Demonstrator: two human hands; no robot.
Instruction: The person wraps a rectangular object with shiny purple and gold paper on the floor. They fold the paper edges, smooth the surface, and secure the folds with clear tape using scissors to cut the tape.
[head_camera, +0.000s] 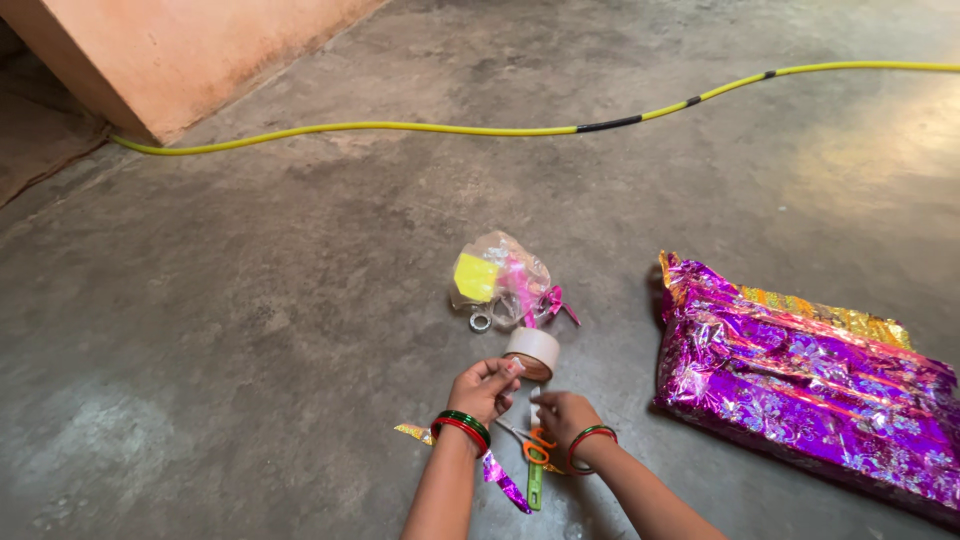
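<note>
Left hand (484, 388) has its fingers closed around the pale round roll of clear packing tape (532, 352), which sticks up and away from the knuckles, hole facing sideways. Just right of the roll, the right hand (562, 410) pinches the loose tape end pulled down toward it (orange-handled scissors (537, 447) lie beneath, on the grey concrete floor (250, 330)).

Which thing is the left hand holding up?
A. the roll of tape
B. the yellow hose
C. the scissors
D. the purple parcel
A: the left hand grips the tape roll above the floor, while the scissors lie on the floor under the hands, and the parcel and hose lie apart from them.
</note>
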